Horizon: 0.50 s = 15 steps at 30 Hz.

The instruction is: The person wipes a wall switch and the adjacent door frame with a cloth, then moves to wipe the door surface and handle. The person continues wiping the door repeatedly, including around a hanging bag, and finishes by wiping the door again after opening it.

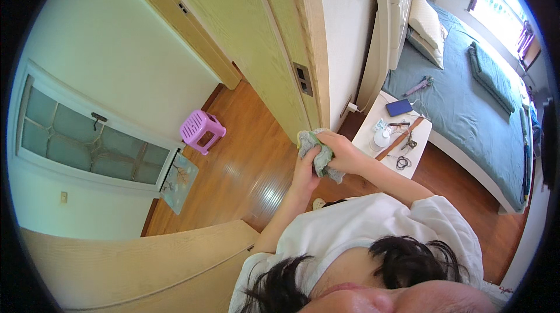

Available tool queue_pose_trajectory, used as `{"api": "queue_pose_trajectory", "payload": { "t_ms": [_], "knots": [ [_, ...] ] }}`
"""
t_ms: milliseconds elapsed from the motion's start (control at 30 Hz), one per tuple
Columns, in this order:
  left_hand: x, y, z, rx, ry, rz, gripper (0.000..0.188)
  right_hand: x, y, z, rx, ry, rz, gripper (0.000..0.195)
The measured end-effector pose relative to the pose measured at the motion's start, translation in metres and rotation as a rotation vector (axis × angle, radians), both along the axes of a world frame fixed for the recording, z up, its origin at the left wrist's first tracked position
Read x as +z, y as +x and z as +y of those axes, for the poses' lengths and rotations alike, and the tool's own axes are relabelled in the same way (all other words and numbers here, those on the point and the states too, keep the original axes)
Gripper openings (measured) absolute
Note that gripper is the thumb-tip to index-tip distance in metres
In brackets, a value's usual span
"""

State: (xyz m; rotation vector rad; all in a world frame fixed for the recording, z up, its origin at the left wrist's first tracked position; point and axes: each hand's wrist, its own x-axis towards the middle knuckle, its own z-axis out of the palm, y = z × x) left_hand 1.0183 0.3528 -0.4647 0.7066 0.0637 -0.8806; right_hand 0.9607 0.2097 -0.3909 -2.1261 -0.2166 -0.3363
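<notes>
A crumpled grey cloth with green edging (323, 160) is bunched up in front of my chest. My left hand (307, 171) grips it from the near left, thumb lying across the fabric. From the right side, my right hand (343, 149) is closed around the same cloth, its fingers partly hidden by the folds. Just beyond my hands stands the edge of a light wooden door frame (313, 50) with a metal strike plate (302, 79).
Right of me, a white bedside table (404, 166) holds a white bottle (379, 140), a blue case (399, 107), keys and cables. Behind it is a bed (463, 81). Left are a pink plastic stool (202, 131), a doormat (179, 184) and a glazed white door (92, 133). Another wooden door (144, 265) is near my left arm.
</notes>
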Motion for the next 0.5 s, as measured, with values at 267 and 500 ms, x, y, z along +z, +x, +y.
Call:
{"api": "queue_pose_trajectory", "payload": {
  "t_ms": [267,500],
  "knots": [
    [0.138,0.025,-0.035,0.645,0.23,-0.69,0.046,-0.006,-0.085,-0.089,-0.175,0.072,0.263,0.028],
    [0.182,0.1,-0.13,1.219,0.96,-1.938,0.054,-0.038,-0.162,-0.122,-0.194,0.003,0.443,0.019]
  ]
}}
